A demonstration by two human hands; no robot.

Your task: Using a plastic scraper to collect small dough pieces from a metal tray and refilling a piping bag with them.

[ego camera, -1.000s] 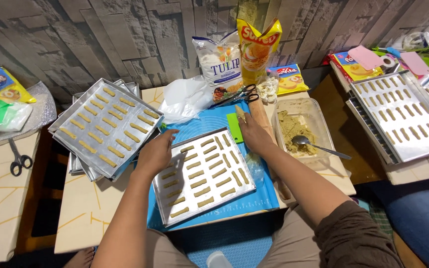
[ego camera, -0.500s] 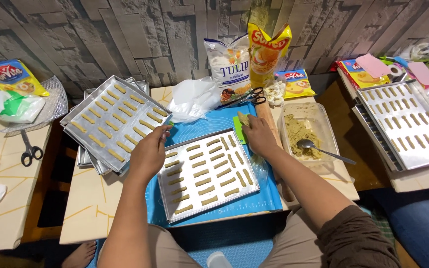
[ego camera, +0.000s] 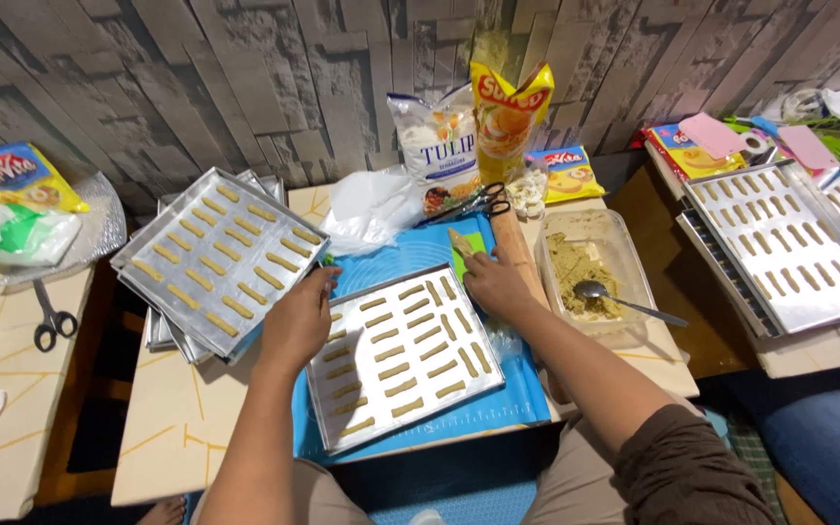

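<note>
A metal baking tray (ego camera: 342, 428) filled with several stick-shaped dough pieces lies on a blue mat (ego camera: 396, 253) on the low table. My left hand (ego camera: 298, 321) grips the tray's far left edge. My right hand (ego camera: 493, 287) rests at the tray's far right corner, next to a green scraper (ego camera: 461, 255) and a wooden rolling pin (ego camera: 515, 243). Whether the right hand holds the tray edge or just touches it is unclear.
A stack of trays (ego camera: 148, 262) with dough sticks sits left. A clear tub of dough (ego camera: 551, 233) with a spoon (ego camera: 624, 301) stands right. Bags of flour (ego camera: 437, 146) and oil (ego camera: 507, 107), black scissors (ego camera: 473, 202) and a plastic bag (ego camera: 367, 209) are behind. More filled trays (ego camera: 780, 248) lie far right.
The view has drifted slightly, and both hands stay on the tray's far edge. The tray has shifted a little on the blue mat.
</note>
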